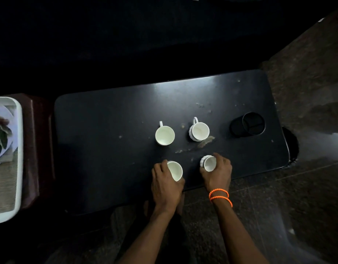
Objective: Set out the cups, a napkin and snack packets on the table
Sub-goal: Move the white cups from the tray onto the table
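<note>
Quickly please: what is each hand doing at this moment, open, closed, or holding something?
Left hand: fingers curled round a smooth white ceramic cup on the dark table.
Right hand: fingers curled round a ribbed white ceramic cup.

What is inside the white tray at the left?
The white tray holds a pale plate with something leafy and dark on it, over a woven-looking liner. Its left part is cut off by the picture edge, so the rest is unseen.

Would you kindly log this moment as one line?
left hand grips smooth white cup | right hand grips ribbed white cup | both on dark table
</note>
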Demonstrator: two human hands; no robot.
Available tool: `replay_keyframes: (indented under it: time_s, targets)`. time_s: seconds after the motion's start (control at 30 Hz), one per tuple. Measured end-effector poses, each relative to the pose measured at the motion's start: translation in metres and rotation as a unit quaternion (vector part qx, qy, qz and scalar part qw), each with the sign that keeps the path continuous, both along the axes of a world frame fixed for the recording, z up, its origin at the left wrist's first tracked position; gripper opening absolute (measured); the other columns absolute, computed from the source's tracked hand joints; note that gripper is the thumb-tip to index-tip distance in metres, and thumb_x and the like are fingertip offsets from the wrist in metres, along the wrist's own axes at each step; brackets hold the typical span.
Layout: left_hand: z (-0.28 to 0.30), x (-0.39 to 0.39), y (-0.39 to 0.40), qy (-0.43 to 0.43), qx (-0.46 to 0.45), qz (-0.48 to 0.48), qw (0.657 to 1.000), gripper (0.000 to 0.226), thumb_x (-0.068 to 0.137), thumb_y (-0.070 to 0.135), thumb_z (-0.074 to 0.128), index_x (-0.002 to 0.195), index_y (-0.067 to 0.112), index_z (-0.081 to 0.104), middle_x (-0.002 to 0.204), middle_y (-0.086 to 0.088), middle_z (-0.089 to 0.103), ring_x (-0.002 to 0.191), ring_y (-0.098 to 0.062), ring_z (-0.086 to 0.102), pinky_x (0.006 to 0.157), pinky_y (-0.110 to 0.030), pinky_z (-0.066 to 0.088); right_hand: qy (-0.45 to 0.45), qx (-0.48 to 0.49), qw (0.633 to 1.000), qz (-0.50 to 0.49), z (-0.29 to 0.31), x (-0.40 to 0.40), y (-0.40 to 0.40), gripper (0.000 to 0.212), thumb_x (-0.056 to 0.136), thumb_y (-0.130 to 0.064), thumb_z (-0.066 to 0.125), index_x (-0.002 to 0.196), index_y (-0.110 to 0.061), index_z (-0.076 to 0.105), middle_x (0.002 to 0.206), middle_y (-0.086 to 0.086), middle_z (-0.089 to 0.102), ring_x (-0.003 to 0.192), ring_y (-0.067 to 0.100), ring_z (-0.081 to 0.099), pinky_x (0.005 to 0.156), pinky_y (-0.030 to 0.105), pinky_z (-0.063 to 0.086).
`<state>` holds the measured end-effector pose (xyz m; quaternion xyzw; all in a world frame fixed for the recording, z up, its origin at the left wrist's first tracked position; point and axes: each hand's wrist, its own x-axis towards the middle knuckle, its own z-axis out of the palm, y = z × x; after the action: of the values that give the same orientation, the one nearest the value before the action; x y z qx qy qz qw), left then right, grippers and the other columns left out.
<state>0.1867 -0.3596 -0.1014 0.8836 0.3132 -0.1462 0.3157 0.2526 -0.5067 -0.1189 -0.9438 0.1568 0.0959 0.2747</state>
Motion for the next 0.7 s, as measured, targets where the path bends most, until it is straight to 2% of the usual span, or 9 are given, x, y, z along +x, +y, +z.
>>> replay_keyframes:
  time_s: [0.2,0.43,0.57,0.7]
  targets:
    - [-0.002,0.0,-0.006,-0.004,0.0,-0.008,1.0,0.08,0.063,0.035,0.085,0.133,0.018,0.05,0.122,-0.004,0.052,0.115,-0.027,0.053,0.085,-0.041,0.054,0.0,-0.001,1.0,0.001,0.002,0.001,0.001,0.063,0.062,-0.009,0.085,0.121,-0.006,0.065,0.117,0.019,0.062,0.109,0.036,0.054,0.093,0.037,0.046]
    - [-0.003,-0.001,-0.005,-0.004,0.007,-0.015,1.0,0.08,0.064,0.036,0.084,0.134,0.016,0.052,0.122,-0.006,0.053,0.114,-0.029,0.054,0.087,-0.041,0.054,0.009,-0.005,1.0,0.003,0.002,-0.001,0.0,0.063,0.065,-0.014,0.086,0.123,-0.007,0.064,0.119,0.018,0.061,0.113,0.034,0.053,0.091,0.029,0.039]
    - [-0.002,0.0,-0.005,0.005,0.013,-0.022,1.0,0.08,0.065,0.039,0.083,0.134,0.016,0.051,0.123,-0.006,0.053,0.114,-0.029,0.054,0.087,-0.041,0.053,0.021,-0.016,1.0,0.01,0.006,0.001,0.002,0.068,0.063,-0.016,0.087,0.126,-0.01,0.062,0.121,0.018,0.058,0.113,0.037,0.053,0.094,0.038,0.046]
    - [-0.001,0.001,-0.003,0.005,0.016,-0.024,1.0,0.093,0.065,0.058,0.076,0.143,0.018,0.044,0.132,-0.003,0.051,0.121,-0.026,0.052,0.094,-0.04,0.05,0.025,-0.081,0.996,0.012,0.014,0.005,0.009,0.082,0.059,-0.036,0.087,0.133,-0.021,0.057,0.129,0.01,0.055,0.118,0.035,0.051,0.092,0.049,0.045]
